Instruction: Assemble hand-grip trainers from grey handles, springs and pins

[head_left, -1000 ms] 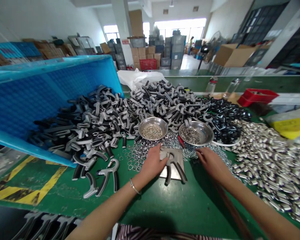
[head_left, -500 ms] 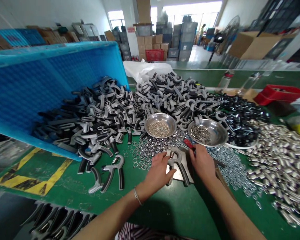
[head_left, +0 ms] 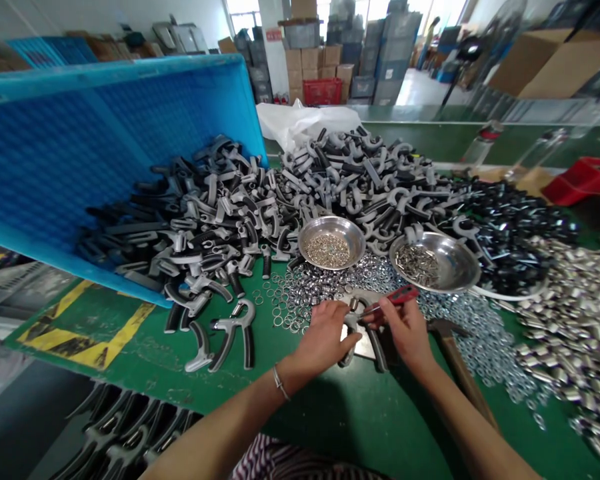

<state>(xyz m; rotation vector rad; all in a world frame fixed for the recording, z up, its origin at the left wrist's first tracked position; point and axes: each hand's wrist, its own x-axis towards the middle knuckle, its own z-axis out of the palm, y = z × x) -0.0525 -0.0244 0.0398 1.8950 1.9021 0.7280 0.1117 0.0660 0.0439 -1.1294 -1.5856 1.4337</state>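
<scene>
Holding a grey-and-black hand grip exerciser (head_left: 377, 348) down on a small steel plate (head_left: 363, 347), the left hand (head_left: 325, 337) is curling its fingers (head_left: 343, 340) closely around the handles, apparently to keep the exposed coil spring (head_left: 353, 305) steady on a hard, flat base. The right hand (head_left: 405, 333) is pinching a slim red-handled tool (head_left: 397, 295) in a narrow grasp, its thin metal tip pointing toward the spring. The plate is lying on the green bench (head_left: 405, 427) directly before the person, seemingly within easy reach of both hands. A steel bowl of small rings (head_left: 331, 243) and a steel bowl of small metal pieces (head_left: 435, 261) are standing just beyond, probably keeping these small parts together. A wooden-handled hammer (head_left: 453, 350) is lying just right of the right hand, where it can be reached readily. Loose rings (head_left: 290, 300) are spreading around the plate, while a tipped blue plastic crate (head_left: 105, 153) is opening onto a heap of grey-and-black grip handles (head_left: 205, 220).
</scene>
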